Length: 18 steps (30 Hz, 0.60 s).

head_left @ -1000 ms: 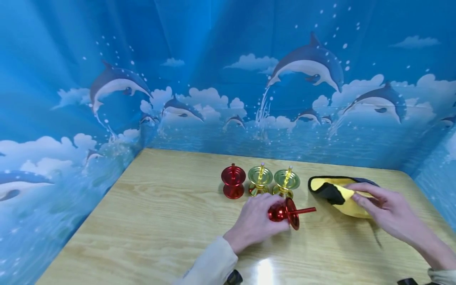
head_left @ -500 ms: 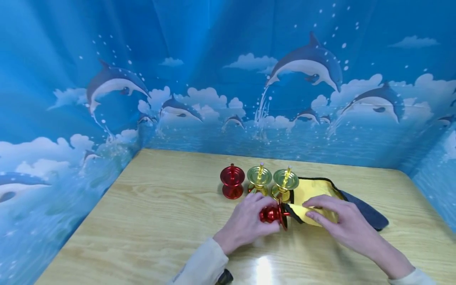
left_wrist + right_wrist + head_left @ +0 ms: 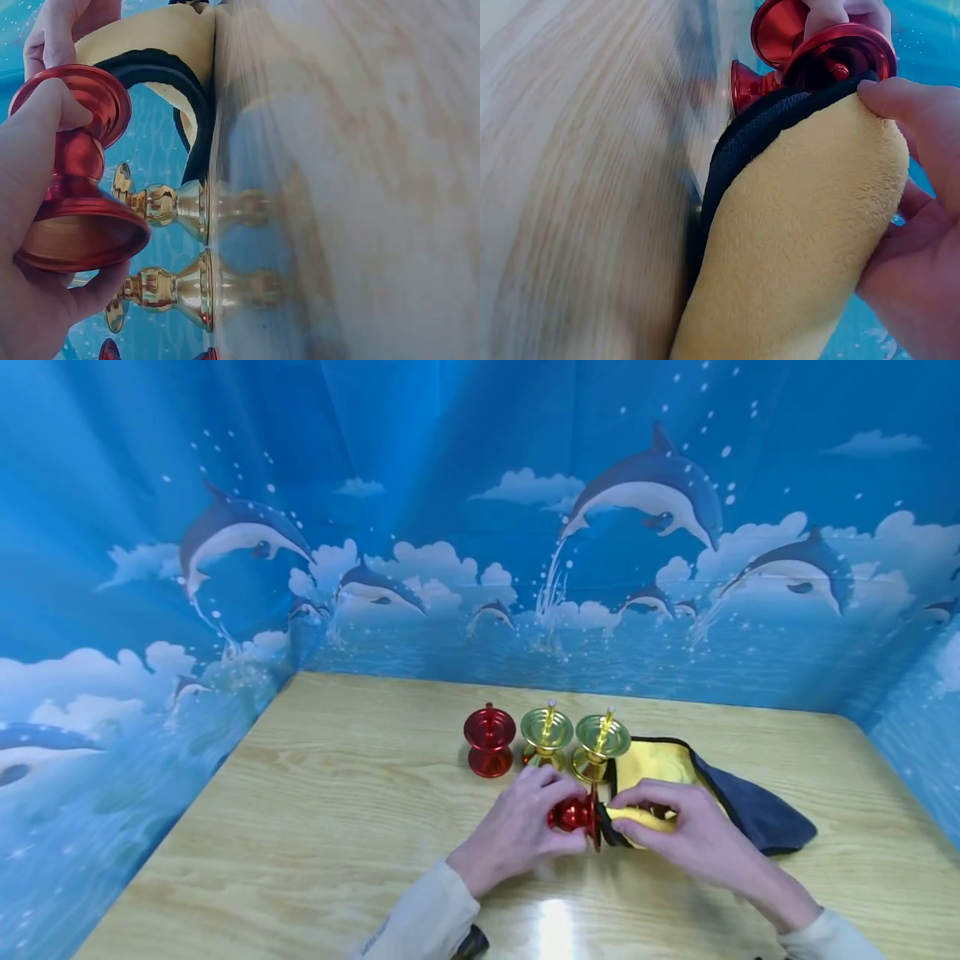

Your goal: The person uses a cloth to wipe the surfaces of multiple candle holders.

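My left hand (image 3: 525,818) grips a red metal candle holder (image 3: 79,161) by its stem, tipped on its side with its dish facing right. From the right, my right hand (image 3: 690,827) pinches a folded edge of a yellow and dark cloth (image 3: 802,202) with black trim. That edge meets the candle holder's dish, and its spike is hidden by the cloth in the head view. The rest of the cloth spreads over the table to the right, its dark side (image 3: 757,810) showing there.
Behind my left hand stand another red candle holder (image 3: 490,739) and two gold ones, the middle (image 3: 546,733) and the right (image 3: 602,743), upright in a row. The wooden table (image 3: 337,827) meets a blue dolphin-print curtain (image 3: 450,527) at the back.
My right hand has moved left, bringing the cloth from the table's right side to the red candle holder's dish. My left hand has shifted slightly left with the holder.
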Each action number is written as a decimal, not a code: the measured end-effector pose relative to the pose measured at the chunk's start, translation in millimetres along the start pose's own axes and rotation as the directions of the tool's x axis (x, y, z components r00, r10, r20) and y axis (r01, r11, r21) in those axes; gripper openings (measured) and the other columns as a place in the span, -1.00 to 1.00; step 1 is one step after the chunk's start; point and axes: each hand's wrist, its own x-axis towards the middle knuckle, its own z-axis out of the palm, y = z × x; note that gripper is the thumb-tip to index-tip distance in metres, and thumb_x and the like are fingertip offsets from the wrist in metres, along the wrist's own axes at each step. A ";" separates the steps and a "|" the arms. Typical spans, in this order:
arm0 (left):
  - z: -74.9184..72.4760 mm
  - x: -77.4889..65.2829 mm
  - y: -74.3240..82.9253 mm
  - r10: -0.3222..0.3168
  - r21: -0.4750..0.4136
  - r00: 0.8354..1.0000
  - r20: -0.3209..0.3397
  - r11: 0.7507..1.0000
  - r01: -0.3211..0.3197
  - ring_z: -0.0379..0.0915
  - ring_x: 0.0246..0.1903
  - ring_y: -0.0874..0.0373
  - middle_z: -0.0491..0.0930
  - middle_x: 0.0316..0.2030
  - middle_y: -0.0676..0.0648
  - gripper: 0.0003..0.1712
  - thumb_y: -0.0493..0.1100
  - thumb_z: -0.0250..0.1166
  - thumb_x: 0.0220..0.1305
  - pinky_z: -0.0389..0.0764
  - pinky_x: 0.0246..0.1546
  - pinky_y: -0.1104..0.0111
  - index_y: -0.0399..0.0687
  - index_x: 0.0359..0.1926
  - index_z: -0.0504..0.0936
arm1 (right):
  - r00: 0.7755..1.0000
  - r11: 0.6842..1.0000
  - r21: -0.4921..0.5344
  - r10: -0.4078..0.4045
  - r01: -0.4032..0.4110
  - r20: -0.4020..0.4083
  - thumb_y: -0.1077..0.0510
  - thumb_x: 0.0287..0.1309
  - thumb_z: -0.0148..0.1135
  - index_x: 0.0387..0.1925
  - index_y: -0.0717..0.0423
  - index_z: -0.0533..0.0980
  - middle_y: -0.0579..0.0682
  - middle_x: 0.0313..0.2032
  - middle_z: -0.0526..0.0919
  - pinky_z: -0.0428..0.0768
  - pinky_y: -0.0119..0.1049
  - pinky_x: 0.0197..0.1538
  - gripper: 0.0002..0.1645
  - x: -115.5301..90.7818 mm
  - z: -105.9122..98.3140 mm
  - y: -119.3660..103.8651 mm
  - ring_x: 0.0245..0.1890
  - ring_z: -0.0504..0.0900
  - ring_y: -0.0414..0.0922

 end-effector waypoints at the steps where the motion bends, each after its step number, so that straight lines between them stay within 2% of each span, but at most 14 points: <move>1: -0.4 0.8 0.4 0.012 0.001 1.000 0.000 1.000 -0.012 0.43 -0.13 0.24 0.65 -0.10 0.08 -0.53 0.05 0.54 0.13 0.50 -0.07 0.55 0.09 0.06 0.70 | 0.999 0.999 0.024 0.031 -0.031 0.018 0.19 0.12 0.51 -0.08 -0.21 0.70 -0.28 -0.22 0.77 0.61 -0.42 -0.25 -0.67 0.1 0.0 -0.7 -0.21 0.65 -0.42; 5: -1.5 2.9 2.1 0.051 0.023 0.999 0.003 0.998 -0.051 0.44 -0.12 0.23 0.66 -0.09 0.08 -0.53 0.10 0.54 0.11 0.50 -0.08 0.55 0.10 0.03 0.71 | 0.986 0.981 0.129 0.132 -0.146 0.105 0.12 0.21 0.46 -0.11 -0.21 0.70 -0.25 -0.17 0.78 0.63 -0.40 -0.20 -0.77 1.8 0.0 -1.6 -0.16 0.66 -0.38; 8: -0.3 3.2 2.2 0.062 0.041 0.998 0.009 0.997 -0.063 0.45 -0.11 0.23 0.66 -0.08 0.08 -0.53 0.14 0.54 0.10 0.49 -0.07 0.56 0.11 0.00 0.71 | 0.976 0.961 0.198 0.163 -0.190 0.145 0.11 0.23 0.43 -0.15 -0.16 0.71 -0.21 -0.19 0.79 0.65 -0.39 -0.17 -0.84 3.0 1.6 0.5 -0.16 0.69 -0.34; 12: 0.9 2.1 0.6 0.065 0.059 0.998 0.014 0.996 -0.066 0.47 -0.11 0.23 0.67 -0.07 0.09 -0.54 0.14 0.55 0.09 0.50 -0.06 0.55 0.13 -0.02 0.71 | 0.976 0.949 0.244 0.168 -0.198 0.138 0.17 0.21 0.45 -0.20 -0.12 0.70 -0.20 -0.23 0.79 0.65 -0.40 -0.14 -0.86 2.8 7.6 4.0 -0.18 0.71 -0.31; 18: -2.5 -1.6 -4.7 0.087 0.086 0.996 0.021 0.992 -0.089 0.51 -0.13 0.26 0.67 -0.08 0.12 -0.57 0.10 0.53 0.09 0.51 -0.10 0.57 0.14 -0.02 0.71 | 0.976 0.950 0.237 0.179 -0.204 0.122 0.17 0.18 0.47 -0.25 -0.15 0.69 -0.22 -0.25 0.78 0.64 -0.40 -0.12 -0.86 -0.8 11.8 4.1 -0.17 0.69 -0.33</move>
